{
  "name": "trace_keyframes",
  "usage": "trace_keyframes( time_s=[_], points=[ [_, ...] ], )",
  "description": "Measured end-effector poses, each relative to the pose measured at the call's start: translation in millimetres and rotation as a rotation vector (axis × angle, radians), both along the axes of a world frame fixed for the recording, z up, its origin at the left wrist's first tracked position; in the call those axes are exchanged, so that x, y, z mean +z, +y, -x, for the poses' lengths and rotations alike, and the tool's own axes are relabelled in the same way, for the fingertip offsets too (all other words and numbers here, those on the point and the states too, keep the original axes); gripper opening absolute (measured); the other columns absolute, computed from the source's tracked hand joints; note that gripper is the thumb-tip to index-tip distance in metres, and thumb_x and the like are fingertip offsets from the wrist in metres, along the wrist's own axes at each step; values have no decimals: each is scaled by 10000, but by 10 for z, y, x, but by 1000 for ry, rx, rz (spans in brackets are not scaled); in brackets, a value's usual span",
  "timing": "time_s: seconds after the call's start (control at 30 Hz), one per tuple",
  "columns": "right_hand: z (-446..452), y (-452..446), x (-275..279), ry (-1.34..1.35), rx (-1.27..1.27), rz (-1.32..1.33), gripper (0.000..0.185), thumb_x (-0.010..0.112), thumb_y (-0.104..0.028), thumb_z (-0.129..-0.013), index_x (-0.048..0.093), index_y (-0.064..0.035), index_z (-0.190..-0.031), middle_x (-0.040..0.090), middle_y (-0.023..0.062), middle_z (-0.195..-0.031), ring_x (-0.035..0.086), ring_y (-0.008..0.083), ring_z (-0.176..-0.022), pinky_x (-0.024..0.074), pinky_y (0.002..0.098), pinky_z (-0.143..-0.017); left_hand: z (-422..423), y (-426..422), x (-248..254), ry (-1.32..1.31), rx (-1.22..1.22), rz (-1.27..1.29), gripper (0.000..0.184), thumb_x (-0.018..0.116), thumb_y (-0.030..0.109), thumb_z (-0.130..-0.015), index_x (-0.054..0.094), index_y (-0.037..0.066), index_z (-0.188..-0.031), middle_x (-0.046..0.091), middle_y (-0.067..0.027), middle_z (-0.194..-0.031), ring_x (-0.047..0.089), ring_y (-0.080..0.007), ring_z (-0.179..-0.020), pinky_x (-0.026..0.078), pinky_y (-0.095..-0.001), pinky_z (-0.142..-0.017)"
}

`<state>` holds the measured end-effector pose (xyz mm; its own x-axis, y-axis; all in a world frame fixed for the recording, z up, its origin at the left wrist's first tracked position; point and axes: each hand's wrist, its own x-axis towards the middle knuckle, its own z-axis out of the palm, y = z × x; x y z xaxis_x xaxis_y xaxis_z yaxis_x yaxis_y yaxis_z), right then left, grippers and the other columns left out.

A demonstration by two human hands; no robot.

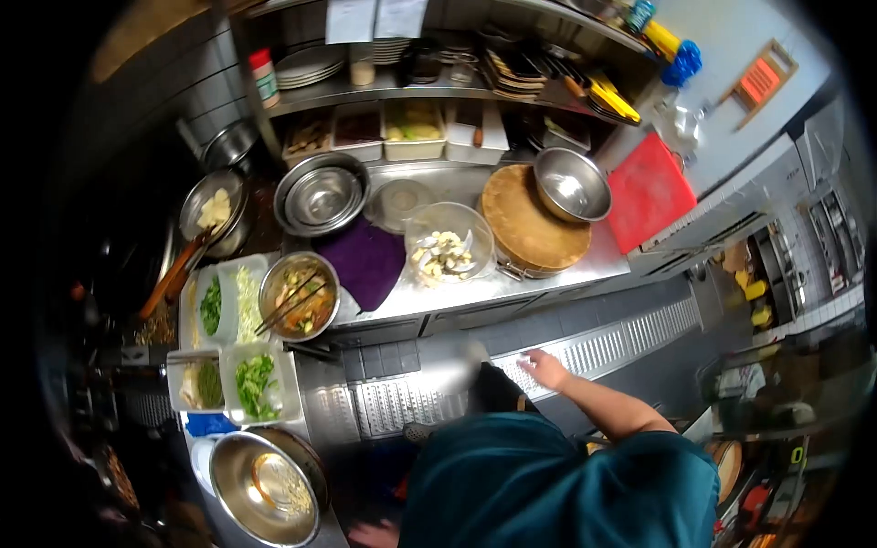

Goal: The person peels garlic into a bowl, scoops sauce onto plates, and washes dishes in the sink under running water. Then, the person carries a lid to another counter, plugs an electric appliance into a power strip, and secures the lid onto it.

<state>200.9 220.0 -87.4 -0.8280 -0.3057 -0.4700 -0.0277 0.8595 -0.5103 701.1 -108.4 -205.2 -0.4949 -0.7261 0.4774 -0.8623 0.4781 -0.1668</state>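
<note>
My right hand [545,370] hangs over the floor grating, away from the counter, with its fingers loosely apart and nothing in them. At the bottom edge, my left hand [375,533] is blurred and partly cut off, to the right of a large steel bowl [228,489] with food bits inside. What its fingers do cannot be made out. On the counter, a clear bowl [422,224] holds pale pieces. A steel bowl [266,300] of mixed vegetables has dark chopsticks resting across it. A purple cloth [370,265] lies between these two bowls.
A round wooden board [512,219] carries a steel bowl [572,183]. Beside it is a red cutting board [644,196]. Nested bowls [320,194] stand at the counter's back left. Tubs of chopped greens [258,384] line the left side. Shelves [393,91] hold plates. Metal grating [603,345] runs along the floor.
</note>
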Motion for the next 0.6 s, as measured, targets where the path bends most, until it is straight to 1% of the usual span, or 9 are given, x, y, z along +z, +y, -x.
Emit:
trace_keyframes(
  time_s=[0.03, 0.07, 0.1, 0.13, 0.17, 0.27, 0.33, 0.47, 0.6],
  points=[
    [264, 97, 43, -47, -142, 70, 538, 573, -468, -1006, 633, -10, -1284, 684, 211, -1184, 664, 336, -1090, 527, 402, -921, 301, -60, -151, 144, -138, -146, 525, 505, 455, -1009, 594, 42, -1320, 604, -242, -1263, 581, -449, -1146, 473, -528, -1034],
    [472, 181, -32, -111, -500, 355, 477, 607, -426, -1006, 627, -6, -1231, 685, 158, -1121, 671, 269, -980, 558, 375, -851, 448, -46, -198, 40, -110, -534, 592, 608, 342, -926, 501, -4, -1395, 480, -290, -1390, 447, -478, -1283, 379, -541, -1109],
    [748, 323, -55, -187, -724, 653, 457, 625, -403, -1000, 597, -20, -1249, 655, 120, -1147, 650, 249, -1029, 561, 380, -826, 856, -36, 137, -78, -33, -904, 750, 710, 230, -844, 407, -50, -1470, 355, -337, -1517, 313, -508, -1420, 284, -555, -1183],
    [1030, 389, 55, -147, -845, 785, 449, 631, -374, -996, 567, -36, -1284, 607, 123, -1221, 638, 271, -1048, 566, 393, -834, 1343, -4, 394, -48, -71, -951, 731, 709, 159, -840, 405, -54, -1470, 360, -342, -1513, 325, -505, -1414, 292, -551, -1179],
    [1329, 482, 141, -145, -928, 881, 472, 626, -376, -996, 545, -22, -1298, 570, 145, -1266, 641, 282, -1048, 579, 388, -834, 1655, 8, 422, 23, -107, -910, 713, 703, 120, -837, 413, -55, -1464, 366, -339, -1509, 332, -503, -1411, 293, -546, -1180],
    [2246, 877, 173, -80, -1099, 1180, 494, 608, -361, -1003, 502, -6, -1330, 559, 170, -1254, 643, 308, -1066, 608, 381, -836, 2505, 101, 442, 224, -177, -830, 670, 685, 37, -835, 435, -55, -1449, 383, -333, -1500, 351, -496, -1400, 295, -530, -1181],
    [2847, 1191, 138, -165, -1126, 1274, 561, 635, -376, -991, 464, -1, -1371, 520, 171, -1263, 618, 309, -1126, 591, 405, -917, 3007, 154, 452, 320, -166, -809, 642, 672, 26, -844, 446, -55, -1440, 393, -328, -1494, 364, -489, -1392, 298, -517, -1182],
    [3551, 1559, 183, -280, -1064, 1334, 407, 639, -297, -1001, 556, 13, -1251, 594, 161, -1151, 656, 290, -1057, 605, 392, -933, 4057, 594, 725, 291, -221, -857, 635, 675, 58, -846, 458, -57, -1432, 405, -332, -1488, 384, -486, -1377, 314, -504, -1175],
    [3767, 1762, 320, -296, -979, 1235, 288, 643, -178, -993, 588, -34, -1237, 627, 121, -1204, 674, 284, -1050, 605, 381, -928, 4832, 1125, 1058, 311, -322, -896, 609, 678, 112, -858, 482, -50, -1411, 389, -340, -1495, 390, -507, -1364, 322, -517, -1168]
  ],
)
